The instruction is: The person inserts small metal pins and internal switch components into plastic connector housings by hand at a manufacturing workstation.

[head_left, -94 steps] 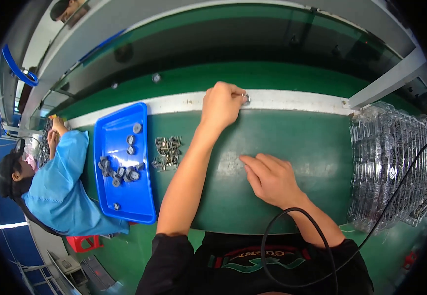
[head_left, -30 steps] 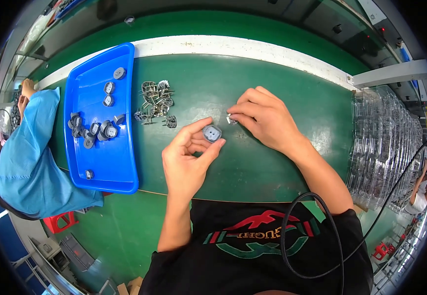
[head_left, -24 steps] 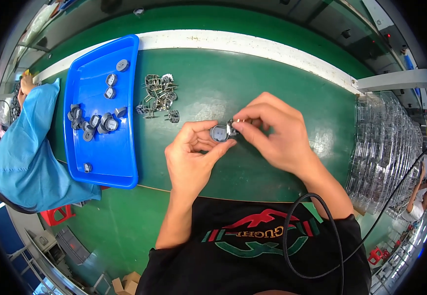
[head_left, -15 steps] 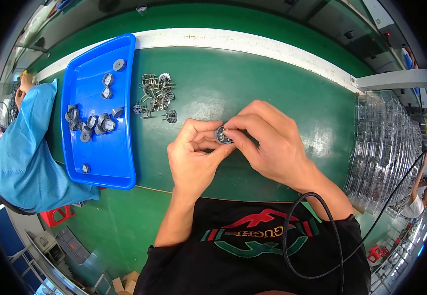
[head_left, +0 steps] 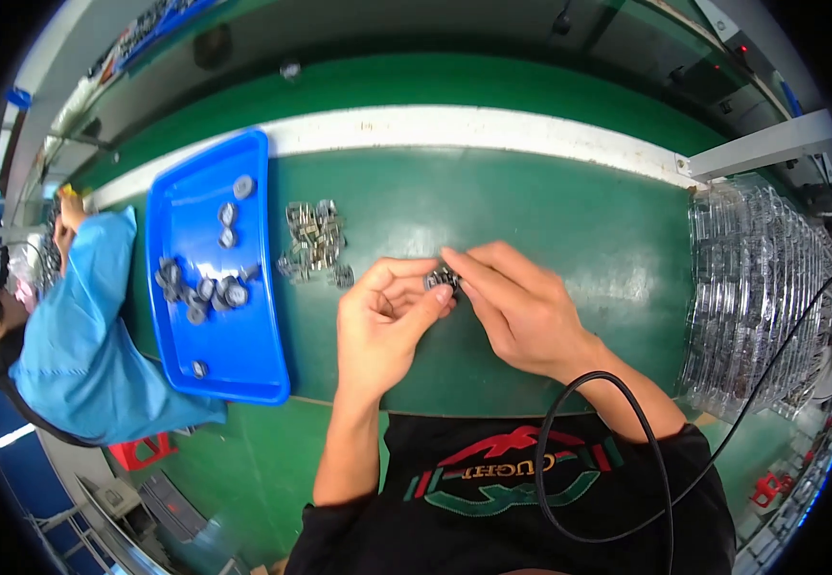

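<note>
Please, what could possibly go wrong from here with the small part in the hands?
The small part might slip: the left hand seems to hold it with fingertips only. The black cable loops in front of the right forearm in this view and could snag. The metal parts lie in a loose pile, so some could tangle.

Both bare arms reach in front of the chest, the left forearm (head_left: 351,450) rising nearly upright and the right forearm (head_left: 626,388) slanting inward from the lower right. The left hand (head_left: 377,321) has its palm turned inward, fingers curled and thumb bent over toward them in a pinch. Facing it, the right hand (head_left: 526,311) shows its back to me, fingers fairly straight and close together, their tips right beside the left thumb and fingertips.
</note>
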`<state>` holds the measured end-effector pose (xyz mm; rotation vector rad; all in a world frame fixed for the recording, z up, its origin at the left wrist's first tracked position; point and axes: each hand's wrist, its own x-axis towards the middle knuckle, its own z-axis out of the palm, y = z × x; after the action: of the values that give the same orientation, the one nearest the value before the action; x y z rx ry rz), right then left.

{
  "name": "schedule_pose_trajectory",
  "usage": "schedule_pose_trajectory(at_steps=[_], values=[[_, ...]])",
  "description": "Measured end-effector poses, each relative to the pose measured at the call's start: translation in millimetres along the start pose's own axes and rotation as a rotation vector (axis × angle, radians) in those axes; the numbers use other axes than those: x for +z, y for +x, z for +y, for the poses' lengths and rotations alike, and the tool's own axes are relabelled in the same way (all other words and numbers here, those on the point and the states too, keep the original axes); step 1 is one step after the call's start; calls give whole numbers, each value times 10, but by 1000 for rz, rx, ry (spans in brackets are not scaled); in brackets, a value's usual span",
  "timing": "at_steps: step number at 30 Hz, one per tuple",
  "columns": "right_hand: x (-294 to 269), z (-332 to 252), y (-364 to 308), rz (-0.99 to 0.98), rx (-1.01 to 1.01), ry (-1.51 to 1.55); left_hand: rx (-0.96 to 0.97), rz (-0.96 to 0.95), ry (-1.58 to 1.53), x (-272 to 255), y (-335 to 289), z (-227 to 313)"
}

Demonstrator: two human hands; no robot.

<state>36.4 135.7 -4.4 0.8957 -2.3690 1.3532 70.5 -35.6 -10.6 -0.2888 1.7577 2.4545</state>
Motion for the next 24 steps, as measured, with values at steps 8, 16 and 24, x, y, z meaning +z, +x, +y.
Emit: schedule_pose_trajectory(at_steps=[8,16,24], values=[[-529,544,-196,292,353,-104,310,-3,1020,667,1548,33],[-369,482,-258,91,131,-185,168,214,1129,571,3470,353],[-412,482,-254,40,128,-187,492,592,1969,-486,3392,703]])
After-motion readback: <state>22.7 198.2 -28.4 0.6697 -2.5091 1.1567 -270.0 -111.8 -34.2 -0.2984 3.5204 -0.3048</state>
